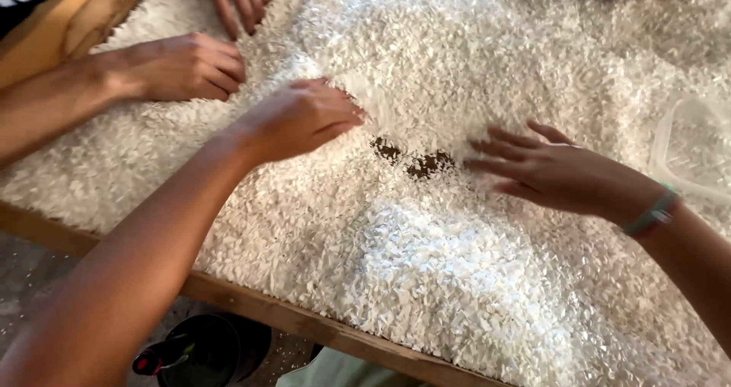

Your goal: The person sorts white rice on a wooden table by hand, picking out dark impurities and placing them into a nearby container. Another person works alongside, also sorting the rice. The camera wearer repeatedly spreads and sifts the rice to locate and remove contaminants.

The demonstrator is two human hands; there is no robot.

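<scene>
Left hand (301,119) curled, right hand (552,172) fingers spread flat, both empty, sweeping white flakes (426,265) mid-table (251,302); co-worker's hand (183,67) far-left edge.

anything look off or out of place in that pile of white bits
One thing: a small dark bare patch breaks the layer of small white flakes, between the left hand and right hand. Also, a clear plastic container lies half sunk in flakes at right.

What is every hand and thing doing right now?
Left hand: curled, knuckles up, pressing into the grains.
Right hand: fingers spread, flat on the grains.
White rice-like grains: heaped, with a small dark gap swept bare.
Other people's hands: resting on the grains.
Clear plastic container: lying on the grains.
Wooden table edge: bare.
</scene>
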